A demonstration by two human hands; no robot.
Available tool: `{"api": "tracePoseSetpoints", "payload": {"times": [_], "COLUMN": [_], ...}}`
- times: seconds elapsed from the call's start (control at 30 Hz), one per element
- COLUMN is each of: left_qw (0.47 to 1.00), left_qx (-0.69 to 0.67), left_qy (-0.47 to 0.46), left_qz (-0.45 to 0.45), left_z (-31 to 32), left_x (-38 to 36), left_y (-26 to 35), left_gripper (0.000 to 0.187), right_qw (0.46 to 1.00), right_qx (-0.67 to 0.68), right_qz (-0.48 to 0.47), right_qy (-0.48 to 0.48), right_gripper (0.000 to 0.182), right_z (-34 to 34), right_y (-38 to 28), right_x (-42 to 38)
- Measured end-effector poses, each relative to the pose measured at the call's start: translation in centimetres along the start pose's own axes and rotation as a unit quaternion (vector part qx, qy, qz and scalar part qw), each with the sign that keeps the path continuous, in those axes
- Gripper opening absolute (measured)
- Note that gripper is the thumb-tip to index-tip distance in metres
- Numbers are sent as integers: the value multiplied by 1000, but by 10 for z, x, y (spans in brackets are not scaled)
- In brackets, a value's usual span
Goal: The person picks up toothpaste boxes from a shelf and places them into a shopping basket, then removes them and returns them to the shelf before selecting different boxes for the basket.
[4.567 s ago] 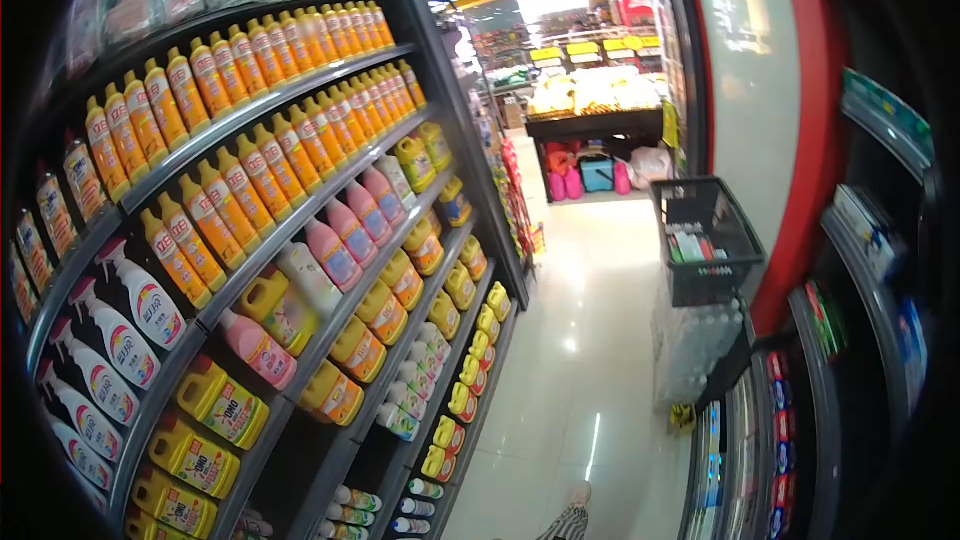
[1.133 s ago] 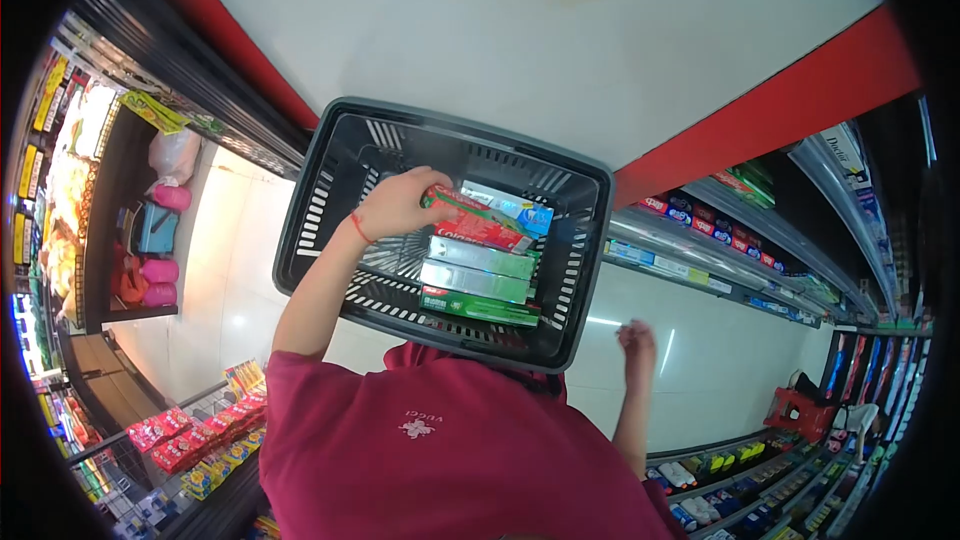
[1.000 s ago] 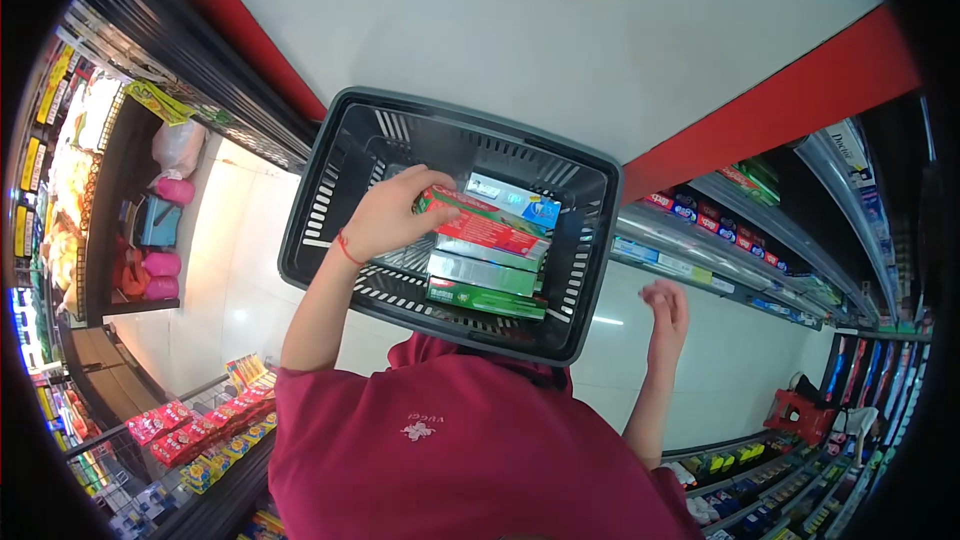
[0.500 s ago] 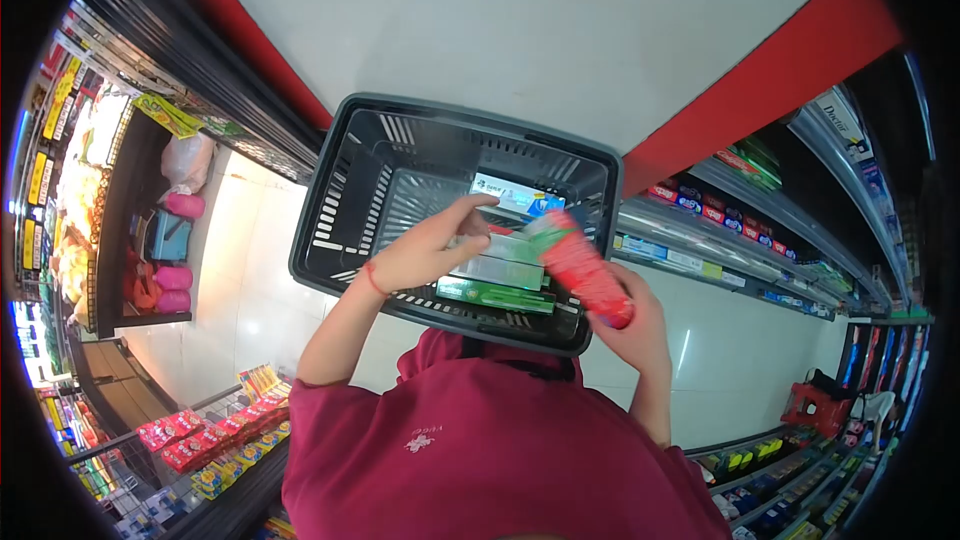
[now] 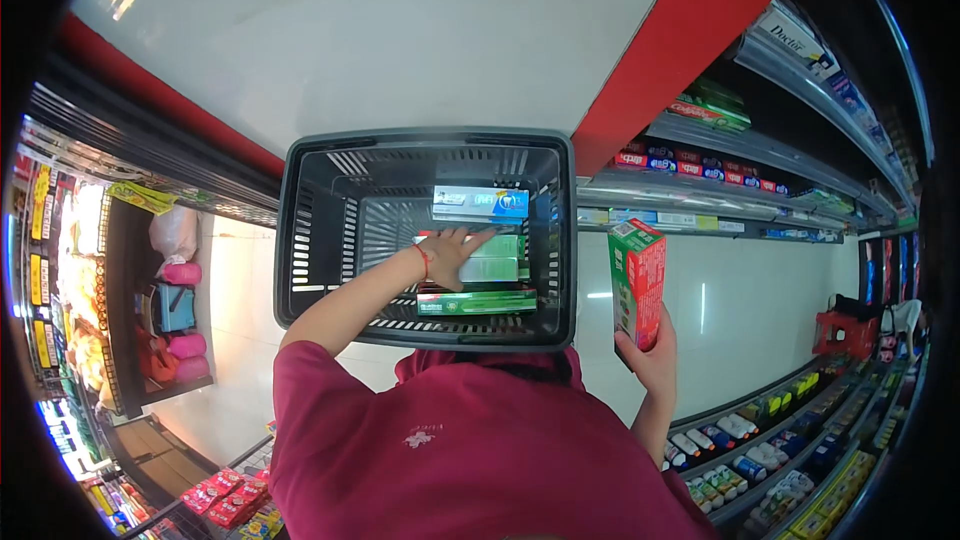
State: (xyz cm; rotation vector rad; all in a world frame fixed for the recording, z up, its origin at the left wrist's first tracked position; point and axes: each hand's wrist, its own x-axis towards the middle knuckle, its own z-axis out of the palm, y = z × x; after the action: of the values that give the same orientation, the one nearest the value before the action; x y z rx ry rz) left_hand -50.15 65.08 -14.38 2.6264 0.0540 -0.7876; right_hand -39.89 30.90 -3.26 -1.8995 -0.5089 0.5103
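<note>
My right hand (image 5: 654, 354) is closed round the lower end of a red and green toothpaste box (image 5: 640, 280), held upright to the right of the basket. My left hand (image 5: 448, 254) reaches down into the black shopping basket (image 5: 424, 340), its fingers spread over the pale green toothpaste boxes (image 5: 494, 268) in the middle. Beyond those fingers lies a white and blue toothpaste box (image 5: 480, 204). A dark green toothpaste box (image 5: 476, 302) rests along the basket's near side.
Shelves (image 5: 735, 202) of toothpaste boxes run along the right. Bottles (image 5: 715, 435) line the lower right racks, with a red stool (image 5: 842, 334) behind. Red packets (image 5: 225, 495) hang at lower left. Pink items (image 5: 187, 345) sit in a left-hand rack.
My right hand has swung right, away from over the basket, and the toothpaste box now stands upright. My left hand has lowered onto the boxes inside. The view has shifted.
</note>
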Motion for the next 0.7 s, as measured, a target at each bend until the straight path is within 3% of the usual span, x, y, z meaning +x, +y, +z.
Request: {"api": "tracePoseSetpoints", "payload": {"times": [0.17,0.37,0.5,0.6,0.7], "left_qw": [996,960,952,958,960], "left_qx": [-64,-165,-121,-98,-93], "left_qy": [59,218,195,120,50], "left_qz": [27,-66,-201,-243,-258], "left_z": [-22,-11,12,37,56], "left_x": [-13,-49,-57,-47,-26], "left_y": [-5,-86,-120,-137,-153], "left_gripper": [100,97,99,101,113], "right_qw": [999,1000,998,994,994], "right_qx": [-43,-16,-7,-51,-62], "right_qz": [-1,11,0,-58,-51], "right_qy": [-23,-21,-66,-75,-74], "right_gripper": [52,55,58,58,58], "right_z": [-1,4,16,22,25], "right_y": [-15,-15,-23,-28,-37], "right_x": [8,17,26,31,33]}}
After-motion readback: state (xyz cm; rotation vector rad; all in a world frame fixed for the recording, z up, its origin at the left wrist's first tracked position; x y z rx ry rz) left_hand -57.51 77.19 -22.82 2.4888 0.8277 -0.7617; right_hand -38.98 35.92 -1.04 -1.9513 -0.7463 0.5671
